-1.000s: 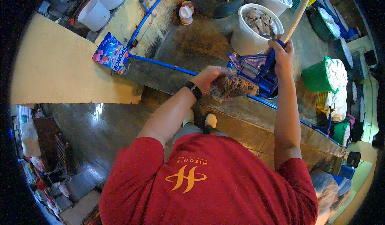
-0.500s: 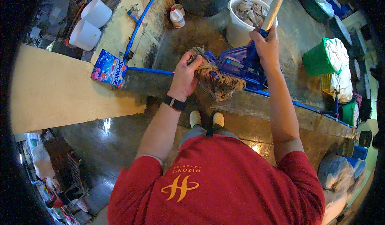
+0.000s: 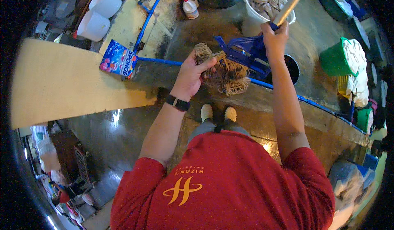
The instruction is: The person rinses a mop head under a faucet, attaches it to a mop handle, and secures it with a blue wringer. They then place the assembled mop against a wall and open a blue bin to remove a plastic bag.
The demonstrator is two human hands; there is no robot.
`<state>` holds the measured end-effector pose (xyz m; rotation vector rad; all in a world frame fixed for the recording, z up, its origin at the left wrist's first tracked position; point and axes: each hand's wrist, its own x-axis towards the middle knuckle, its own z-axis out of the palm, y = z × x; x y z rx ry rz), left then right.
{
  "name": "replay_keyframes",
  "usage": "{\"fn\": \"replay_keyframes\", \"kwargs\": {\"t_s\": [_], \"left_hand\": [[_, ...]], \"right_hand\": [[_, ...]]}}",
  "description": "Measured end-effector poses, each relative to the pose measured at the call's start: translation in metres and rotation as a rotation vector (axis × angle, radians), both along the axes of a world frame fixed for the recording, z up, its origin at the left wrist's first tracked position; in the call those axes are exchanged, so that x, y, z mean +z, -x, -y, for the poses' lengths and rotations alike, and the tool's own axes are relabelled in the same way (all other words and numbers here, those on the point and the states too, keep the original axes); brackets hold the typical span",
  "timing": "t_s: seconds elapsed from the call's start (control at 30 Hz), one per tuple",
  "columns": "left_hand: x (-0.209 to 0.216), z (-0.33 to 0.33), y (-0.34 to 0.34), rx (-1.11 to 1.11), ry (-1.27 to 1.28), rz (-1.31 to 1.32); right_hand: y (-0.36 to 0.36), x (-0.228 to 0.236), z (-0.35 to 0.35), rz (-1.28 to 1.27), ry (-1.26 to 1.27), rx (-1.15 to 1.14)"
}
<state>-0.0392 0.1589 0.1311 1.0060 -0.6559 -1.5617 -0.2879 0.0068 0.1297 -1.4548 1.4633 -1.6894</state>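
A bundle of brownish, stringy mop yarn (image 3: 234, 75) hangs from my left hand (image 3: 189, 76), whose thumb and fingers are closed on its upper left end. My right hand (image 3: 274, 40) is wrapped round the neck of a blue plastic mop holder (image 3: 248, 51), where its wooden handle (image 3: 294, 3) begins. The handle slants up to the right. The holder's frame lies just behind and to the right of the yarn; whether the two are joined I cannot tell.
A low ledge edged with blue pipe (image 3: 160, 61) crosses in front of me. Beyond stand a white bucket (image 3: 249, 24) of cloths, a white jug (image 3: 190, 9) and a green basket (image 3: 334, 59). A dark round container (image 3: 294, 70) is by my right wrist. A blue sponge packet (image 3: 119, 58) lies on a board (image 3: 74, 82).
The yarn bundle has shifted slightly apart from the blue holder, which now sits a little higher. The dark round container shows beside my right wrist. The whole view has shifted somewhat.
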Motion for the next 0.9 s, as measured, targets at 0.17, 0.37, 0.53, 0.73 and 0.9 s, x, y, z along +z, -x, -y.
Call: {"fn": "replay_keyframes", "kwargs": {"t_s": [0.17,0.37,0.53,0.73,0.9], "left_hand": [[-0.009,0.008,0.001,0.006,0.135,0.333],[-0.019,0.012,0.004,-0.041,0.006,0.19],[-0.01,0.036,-0.018,-0.119,-0.071,0.055],[-0.002,0.042,-0.016,-0.224,-0.069,0.093],[-0.01,0.02,-0.016,-0.185,-0.208,0.21]], "right_hand": [[-0.003,0.0,-0.021,-0.02,-0.04,0.007],[0.005,-0.01,-0.024,-0.08,-0.055,0.003],[0.021,-0.018,-0.026,-0.086,-0.114,0.007],[0.02,-0.019,-0.021,-0.143,-0.08,-0.022],[0.024,-0.028,-0.014,-0.076,-0.066,-0.049]]}}
